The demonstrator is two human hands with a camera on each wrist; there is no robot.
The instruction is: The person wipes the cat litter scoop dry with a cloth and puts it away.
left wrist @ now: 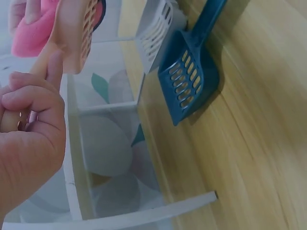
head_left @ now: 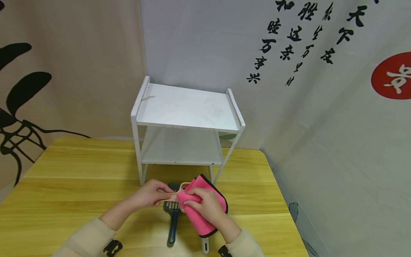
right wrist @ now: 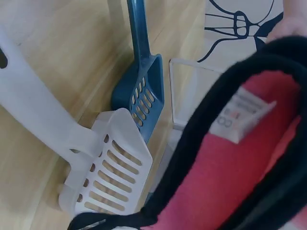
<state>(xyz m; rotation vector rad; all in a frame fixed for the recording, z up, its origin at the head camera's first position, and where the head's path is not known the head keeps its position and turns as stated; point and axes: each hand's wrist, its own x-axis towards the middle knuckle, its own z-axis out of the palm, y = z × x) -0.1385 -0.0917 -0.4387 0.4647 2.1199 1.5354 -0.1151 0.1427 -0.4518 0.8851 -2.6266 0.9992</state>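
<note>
left hand [head_left: 155, 192] grips peach scoop [left wrist: 69, 36] by handle, above tabletop [head_left: 96, 160]; right hand [head_left: 205, 205] clasps pink cloth [head_left: 200, 223] at scoop head. step: wiping, apparently. next likely calls for steady handle, turning head, reaching slots.

The cloth [head_left: 196, 218] is showing bright pink with a black edging [right wrist: 187, 143], while the peach scoop [left wrist: 69, 31], the dark blue scoop [head_left: 173, 225] and the white scoop [right wrist: 79, 139] are each wearing 1 plain colour. The surface [head_left: 96, 178] is displaying yellow wood grain, the shelf unit [head_left: 189, 107] is looking white, and the sleeves [head_left: 90, 239] are appearing cream. The beige and pale grey curtain [head_left: 208, 43] is carrying black characters [head_left: 286, 53], black leaf shapes [head_left: 29, 91] and a red disc [head_left: 381, 76] with white writing [head_left: 398, 84].
</note>
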